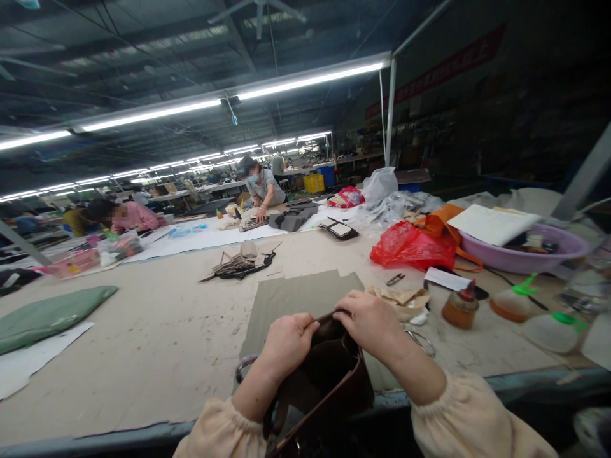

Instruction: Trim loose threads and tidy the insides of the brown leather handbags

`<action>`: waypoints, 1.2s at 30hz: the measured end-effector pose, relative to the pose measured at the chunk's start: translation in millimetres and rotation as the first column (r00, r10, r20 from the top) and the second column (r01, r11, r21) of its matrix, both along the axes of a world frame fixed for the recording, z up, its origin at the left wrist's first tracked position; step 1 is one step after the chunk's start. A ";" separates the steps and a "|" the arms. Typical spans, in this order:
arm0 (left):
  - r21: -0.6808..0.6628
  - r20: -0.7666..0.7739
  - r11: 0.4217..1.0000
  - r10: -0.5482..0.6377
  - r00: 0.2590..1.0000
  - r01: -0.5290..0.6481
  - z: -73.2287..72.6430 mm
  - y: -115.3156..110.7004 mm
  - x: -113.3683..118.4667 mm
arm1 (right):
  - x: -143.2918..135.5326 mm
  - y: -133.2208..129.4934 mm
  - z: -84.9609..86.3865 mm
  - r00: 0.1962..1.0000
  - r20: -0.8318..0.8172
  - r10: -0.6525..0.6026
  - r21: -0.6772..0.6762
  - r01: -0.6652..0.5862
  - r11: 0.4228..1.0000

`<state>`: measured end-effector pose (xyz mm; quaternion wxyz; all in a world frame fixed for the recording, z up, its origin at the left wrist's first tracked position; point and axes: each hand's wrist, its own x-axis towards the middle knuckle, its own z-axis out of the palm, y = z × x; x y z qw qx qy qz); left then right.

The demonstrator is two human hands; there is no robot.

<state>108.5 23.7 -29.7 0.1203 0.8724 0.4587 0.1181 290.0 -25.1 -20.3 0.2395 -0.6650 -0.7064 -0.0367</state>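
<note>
A dark brown handbag (329, 388) stands with its mouth open at the table's near edge, its dark lining showing. My left hand (291, 340) pinches the far rim of the bag between thumb and fingers. Close beside it, my right hand (370, 321) grips the same rim farther right, its fingers curled over the edge. Under and beyond the bag lies a grey-green sheet (300, 296). A pair of scissors (422, 342), only its handles showing, rests just right of my right wrist. The bag's bottom is out of sight.
Glue bottles (461, 306), a crumpled brown paper (401, 302), small thread snips (395, 279), a red plastic bag (413, 247) and a purple basin (529, 254) crowd the right side. Leather strips (241, 261) lie ahead; a green padded piece (52, 315) is left. A co-worker (262, 187) stands across the table.
</note>
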 end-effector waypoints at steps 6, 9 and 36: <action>-0.024 -0.007 0.991 -0.130 0.991 0.130 13.6 3.9 4.4 | 4.8 4.6 0.4 0.998 0.021 0.058 -0.014 -0.058 0.998; -0.009 0.039 0.989 -0.148 0.988 0.149 10.8 8.3 14.2 | 7.6 6.1 0.6 0.996 0.027 0.081 -0.024 -0.080 0.996; 0.073 -0.056 0.992 0.107 0.993 -0.102 -2.8 -9.3 32.6 | -3.0 -16.7 13.7 0.934 0.205 0.292 -0.036 -0.291 0.956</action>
